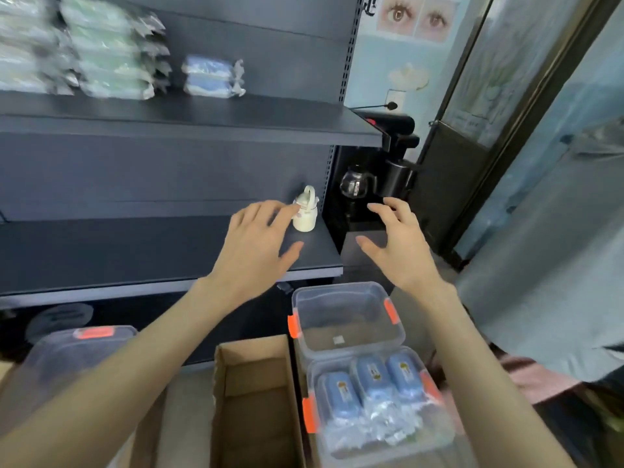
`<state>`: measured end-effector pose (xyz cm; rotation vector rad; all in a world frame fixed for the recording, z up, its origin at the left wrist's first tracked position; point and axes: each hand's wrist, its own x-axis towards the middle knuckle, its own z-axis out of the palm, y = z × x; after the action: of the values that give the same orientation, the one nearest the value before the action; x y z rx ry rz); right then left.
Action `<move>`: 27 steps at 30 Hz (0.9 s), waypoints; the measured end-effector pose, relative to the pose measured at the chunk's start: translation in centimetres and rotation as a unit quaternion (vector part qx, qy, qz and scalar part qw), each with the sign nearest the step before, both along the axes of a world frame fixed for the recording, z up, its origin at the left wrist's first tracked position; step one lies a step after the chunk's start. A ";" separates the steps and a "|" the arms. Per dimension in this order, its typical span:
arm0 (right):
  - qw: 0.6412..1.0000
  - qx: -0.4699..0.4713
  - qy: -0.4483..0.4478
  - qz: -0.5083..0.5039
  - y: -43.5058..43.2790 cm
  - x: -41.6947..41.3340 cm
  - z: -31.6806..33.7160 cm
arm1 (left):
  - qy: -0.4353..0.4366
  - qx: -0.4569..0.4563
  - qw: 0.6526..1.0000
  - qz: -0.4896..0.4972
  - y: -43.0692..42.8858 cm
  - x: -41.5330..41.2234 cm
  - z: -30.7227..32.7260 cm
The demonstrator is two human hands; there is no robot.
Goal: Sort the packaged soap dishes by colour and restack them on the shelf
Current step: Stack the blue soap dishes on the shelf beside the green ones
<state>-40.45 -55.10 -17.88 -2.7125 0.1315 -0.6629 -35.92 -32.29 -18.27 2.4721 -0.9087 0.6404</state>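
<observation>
Both my hands are empty. The left hand [256,244] hangs with spread, relaxed fingers over the front of the lower shelf [135,251], and the right hand [398,244] is open too, just off the shelf's end, above the bins. The left fingertips overlap a small white bottle [305,214] in this view; I cannot tell whether they touch it.

On the upper shelf [236,119] the sorting looks well along. At the far left is a pale stack [23,45], too blurred for me to name its colour. Beside it stands a tall green stack [114,52] and, a little apart, a short blue stack [211,76] of two packs.

What is left, as far as I can see, is blue — three packaged blue soap dishes [368,390] lie side by side in the near clear bin [317,444] at my lower right. The clear bin behind it [344,336] and the cardboard box [256,417] hold nothing I can see.

I judge the task mostly done. The remaining work is lifting those three out and adding them to the blue stack — the shortest of the stacks, with bare shelf to its right.
</observation>
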 end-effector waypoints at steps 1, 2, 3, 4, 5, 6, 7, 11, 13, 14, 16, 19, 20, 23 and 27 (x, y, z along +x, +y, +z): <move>1.000 0.003 0.015 0.000 -1.0 -0.3 -1.3 | 0.009 0.010 1.000 -0.002 -1.2 -0.5 -1.1; 1.000 0.007 0.028 0.001 -2.0 -0.5 -2.6 | 0.016 0.019 1.000 -0.007 -2.4 -0.7 -2.1; 0.999 0.013 0.040 0.003 -3.1 -0.6 -3.9 | 0.021 0.027 0.999 -0.013 -3.6 -0.8 -3.3; 0.998 0.020 0.054 0.005 -4.2 -0.6 -5.4 | 0.029 0.030 0.999 -0.019 -4.8 -0.7 -4.5; 0.997 0.023 0.071 0.005 -5.3 -0.5 -6.8 | 0.040 0.032 0.998 -0.023 -5.9 -0.5 -5.8; 0.996 0.023 0.089 0.003 -6.4 -0.5 -8.3 | 0.054 0.035 0.998 -0.025 -7.1 -0.2 -7.2; 0.994 0.024 0.106 0.000 -7.5 -0.3 -9.9 | 0.070 0.037 0.997 -0.025 -8.2 0.1 -8.7; 0.983 0.047 0.178 -0.026 -11.7 0.6 -15.9 | 0.158 0.045 0.986 -0.017 -12.2 1.6 -15.1; 0.975 0.065 0.211 -0.032 -13.6 1.0 -18.8 | 0.207 0.060 0.976 -0.018 -14.1 2.2 -18.2; 0.971 0.078 0.222 -0.031 -14.5 1.2 -20.3 | 0.229 0.066 0.971 -0.017 -15.0 2.5 -19.6; 0.964 0.100 0.244 -0.024 -16.1 1.2 -23.1 | 0.274 0.064 0.959 -0.012 -16.7 2.7 -22.3; 0.950 0.108 0.294 -0.017 -18.6 1.2 -27.0 | 0.343 0.061 0.937 0.003 -19.2 2.7 -26.2; 0.943 0.112 0.312 -0.016 -19.5 1.3 -28.3 | 0.369 0.060 0.927 0.016 -20.0 2.6 -27.6; 0.922 0.150 0.357 -0.014 -22.3 1.3 -32.4 | 0.440 0.049 0.894 0.074 -22.8 1.6 -31.7; 0.891 0.200 0.406 -0.040 -26.1 0.7 -37.6 | 0.555 0.015 0.819 0.148 -26.8 -0.6 -37.1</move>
<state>-39.70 -81.20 -55.49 -2.3950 0.5161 0.4808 -36.54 -59.14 -55.40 2.4019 -0.0546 -0.7356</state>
